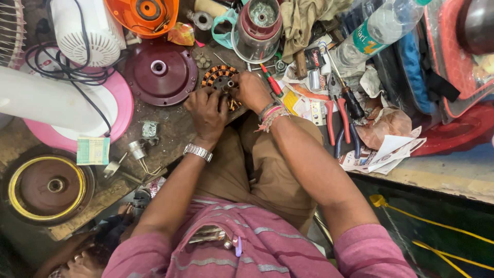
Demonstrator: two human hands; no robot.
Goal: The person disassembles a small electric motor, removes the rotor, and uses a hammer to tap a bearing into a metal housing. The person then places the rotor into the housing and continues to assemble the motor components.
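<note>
Both hands close on one small part at the near edge of the cluttered wooden workbench: a round motor stator with copper-orange windings and a dark metal core. The left hand, with a steel watch at the wrist, covers the stator's near-left side with fingers curled over its rim. The right hand, with thread bands at the wrist, grips the right side, fingers bent tight against the windings. Both grips are narrow and closed on the stator; how far the fingertips wrap beneath it cannot be told.

The stator lies flat, its axis pointing up towards the camera, directly ahead of the person's knees and between the two hands, so neither hand is clearly nearer. Only its far-left arc of windings shows free.

Just left of it, near but apart, sits a dark maroon round metal motor cover with a central hub. Beyond it stands a mixer jar base with a maroon collar. To the right, a red-handled screwdriver lies just beside the right hand, and red-handled pliers rest further right on scattered papers. A white and pink fan base with a black cable fills the left side.
</note>
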